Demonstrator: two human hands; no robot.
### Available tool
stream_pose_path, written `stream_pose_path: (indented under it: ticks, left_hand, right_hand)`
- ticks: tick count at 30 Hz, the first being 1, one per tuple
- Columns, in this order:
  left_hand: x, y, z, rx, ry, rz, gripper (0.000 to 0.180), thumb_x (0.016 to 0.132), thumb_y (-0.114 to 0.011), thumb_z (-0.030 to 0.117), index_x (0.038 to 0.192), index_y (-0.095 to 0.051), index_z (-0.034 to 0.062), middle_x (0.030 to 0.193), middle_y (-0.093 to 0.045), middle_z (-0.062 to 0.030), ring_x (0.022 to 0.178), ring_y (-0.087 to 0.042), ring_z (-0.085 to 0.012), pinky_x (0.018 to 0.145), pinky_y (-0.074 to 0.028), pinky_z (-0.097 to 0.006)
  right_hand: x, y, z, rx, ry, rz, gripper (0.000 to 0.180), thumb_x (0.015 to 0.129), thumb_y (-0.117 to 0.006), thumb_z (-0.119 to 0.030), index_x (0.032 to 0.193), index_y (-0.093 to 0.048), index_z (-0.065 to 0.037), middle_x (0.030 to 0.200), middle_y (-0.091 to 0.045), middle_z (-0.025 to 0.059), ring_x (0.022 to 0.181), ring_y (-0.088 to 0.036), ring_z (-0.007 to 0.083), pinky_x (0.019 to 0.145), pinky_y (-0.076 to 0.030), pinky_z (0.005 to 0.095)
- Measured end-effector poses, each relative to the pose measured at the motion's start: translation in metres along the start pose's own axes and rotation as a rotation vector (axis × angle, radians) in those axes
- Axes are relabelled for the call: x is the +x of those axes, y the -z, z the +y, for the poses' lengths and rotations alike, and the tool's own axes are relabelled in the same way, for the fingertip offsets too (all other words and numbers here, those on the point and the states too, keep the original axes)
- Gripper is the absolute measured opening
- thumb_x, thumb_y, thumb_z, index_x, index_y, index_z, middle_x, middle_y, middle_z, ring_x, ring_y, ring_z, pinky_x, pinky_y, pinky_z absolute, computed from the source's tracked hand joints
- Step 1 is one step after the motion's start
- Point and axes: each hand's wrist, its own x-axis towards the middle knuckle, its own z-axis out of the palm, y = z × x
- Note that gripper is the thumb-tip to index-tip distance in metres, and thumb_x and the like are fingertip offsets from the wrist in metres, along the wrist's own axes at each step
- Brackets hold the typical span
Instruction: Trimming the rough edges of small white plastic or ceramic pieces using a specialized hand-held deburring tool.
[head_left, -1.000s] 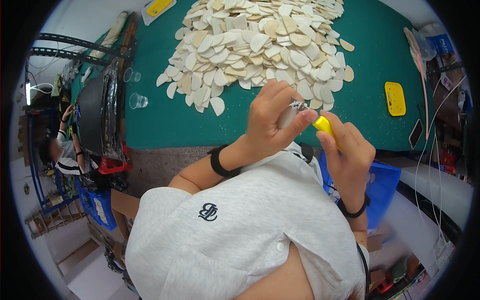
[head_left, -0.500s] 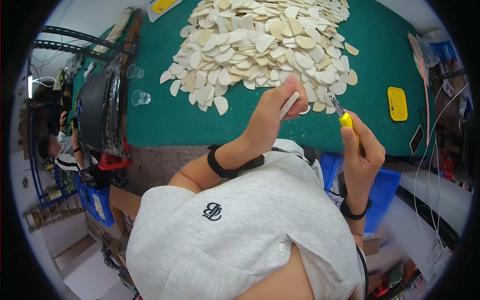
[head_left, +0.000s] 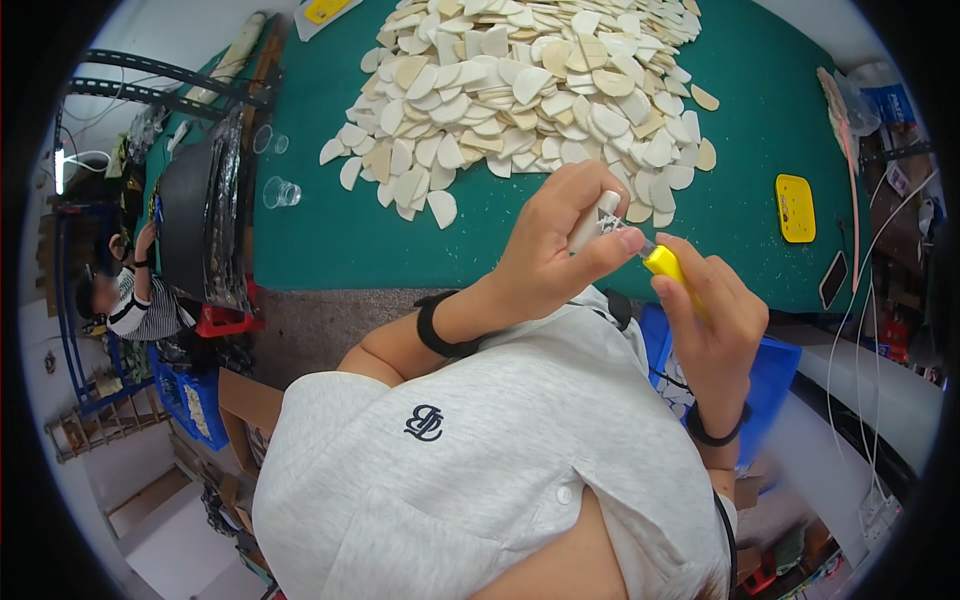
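Note:
My left hand grips a small pale teardrop-shaped piece just above the near edge of the green table. My right hand holds a yellow-handled knife, and its blade tip touches the piece. Both hands meet over my chest, close together. Beyond them, a big heap of the same flat cream and tan pieces lies on the table.
A yellow flat case and a dark phone lie at the table's right. Two clear cups and a black tray stack stand at the left. Another person sits far left. A blue bin is under my right hand.
My hands parted half a second ago, then came back together. The knife tip now touches the piece again, and both hands sit slightly lower, nearer my chest.

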Motion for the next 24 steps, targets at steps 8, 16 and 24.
stream_pose_path:
  ticks: [8,16,24]
  left_hand:
    - [0.002,0.0001,-0.0056,0.2,-0.152,0.049,0.03,0.084,-0.06,0.032,0.083,-0.052,0.0033,0.077,-0.049,-0.0092,0.074,-0.044,-0.0252,0.068,-0.037,-0.034]
    - [0.0024,0.0017,-0.0085,0.319,-0.246,0.08,0.037,0.086,-0.061,0.039,0.084,-0.056,0.002,0.075,-0.05,-0.0104,0.071,-0.045,-0.0261,0.063,-0.037,-0.035]
    - [0.0022,0.0061,-0.0099,0.485,-0.313,0.062,0.039,0.083,-0.064,0.041,0.085,-0.057,0.0023,0.074,-0.05,-0.0093,0.071,-0.047,-0.0261,0.06,-0.039,-0.035]
  right_hand:
    - [-0.0006,0.0026,-0.0007,-0.09,0.026,-0.006,0.03,0.076,-0.074,-0.014,0.104,-0.068,-0.005,0.06,-0.05,0.0041,0.046,-0.046,0.0148,0.042,-0.034,0.0276]
    - [-0.0007,0.0032,-0.0008,-0.16,0.036,-0.005,0.029,0.076,-0.074,-0.016,0.103,-0.068,-0.006,0.06,-0.049,0.0036,0.046,-0.046,0.0157,0.042,-0.035,0.0284]
    - [-0.0024,0.004,0.0006,-0.118,0.031,-0.018,0.028,0.077,-0.073,-0.015,0.103,-0.068,-0.006,0.06,-0.05,0.004,0.046,-0.048,0.0164,0.043,-0.036,0.0287]
